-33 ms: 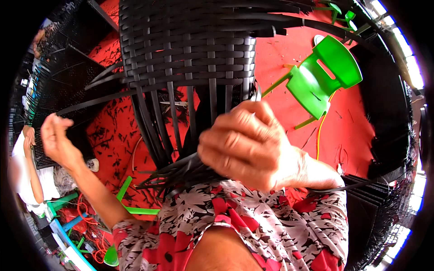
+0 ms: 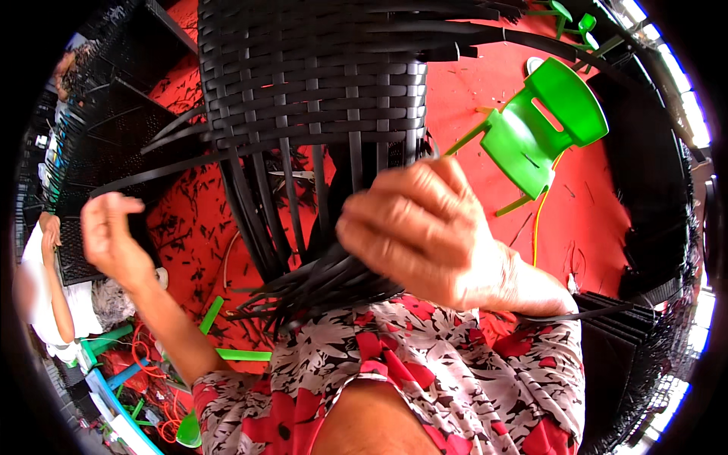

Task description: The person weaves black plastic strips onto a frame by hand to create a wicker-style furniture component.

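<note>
A black woven panel [image 2: 315, 98] of flat plastic strips stands before me, with loose upright strips [image 2: 284, 186] below its lowest woven row. One long strip [image 2: 163, 173] sticks out leftward from that row. My left hand [image 2: 117, 243] is beside its free end, slightly blurred, fingers half bent and apart, seemingly with nothing in them. My right hand [image 2: 428, 235] is closed in front of the panel's lower right corner. Whatever it may grip is hidden behind its fingers. A bundle of loose black strips [image 2: 326, 284] lies across my lap.
A green plastic chair [image 2: 523, 136] stands to the right on the red floor [image 2: 584, 220], with a yellow cord near it. Black strip scraps litter the floor at left. Dark woven pieces [image 2: 114, 136] stand far left, near another person's arm [image 2: 57, 288].
My left hand has moved slightly right, and its fingertips sit a little lower beside the strip's end. My right hand has shifted slightly; a shiny bit above its fingers no longer shows clearly.
</note>
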Motion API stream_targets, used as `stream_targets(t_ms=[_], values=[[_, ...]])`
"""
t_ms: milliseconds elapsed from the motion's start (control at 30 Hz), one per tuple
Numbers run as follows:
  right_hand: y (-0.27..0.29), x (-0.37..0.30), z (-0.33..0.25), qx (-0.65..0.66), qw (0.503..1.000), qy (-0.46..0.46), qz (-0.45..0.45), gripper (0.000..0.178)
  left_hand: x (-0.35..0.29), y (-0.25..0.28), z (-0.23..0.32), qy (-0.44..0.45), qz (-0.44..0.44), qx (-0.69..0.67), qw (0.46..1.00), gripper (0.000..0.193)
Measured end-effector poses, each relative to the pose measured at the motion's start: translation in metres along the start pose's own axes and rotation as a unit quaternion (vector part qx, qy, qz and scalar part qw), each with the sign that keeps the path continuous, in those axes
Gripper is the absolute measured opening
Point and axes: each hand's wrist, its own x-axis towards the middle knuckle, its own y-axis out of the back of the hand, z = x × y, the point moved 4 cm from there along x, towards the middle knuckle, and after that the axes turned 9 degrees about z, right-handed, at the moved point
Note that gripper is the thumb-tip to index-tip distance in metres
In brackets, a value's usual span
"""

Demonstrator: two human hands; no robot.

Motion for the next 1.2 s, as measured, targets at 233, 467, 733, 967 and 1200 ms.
stream_targets(t_ms=[233,467,733,967,1200], values=[[0.027,-0.003,0.01,0.061,0.993,-0.044,0.086,0.024,-0.059,-0.125,0.119,-0.113,-0.38,-0.149,0.906,0.016],[0.009,-0.041,0.071,0.11,0.946,-0.289,0.095,0.031,-0.065,-0.159,0.149,-0.236,-0.385,-0.113,0.885,0.025],[0.001,-0.014,0.078,0.193,0.957,-0.183,0.114,0.028,-0.061,-0.17,0.164,-0.234,-0.47,-0.048,0.85,0.026],[0.009,0.032,0.043,0.353,0.927,-0.13,-0.006,0.044,-0.022,-0.128,0.168,0.315,-0.598,-0.14,0.724,0.026],[0.057,-0.008,0.116,0.444,0.833,-0.31,0.117,0.017,0.018,-0.047,0.153,0.179,-0.493,-0.09,0.847,0.016]])
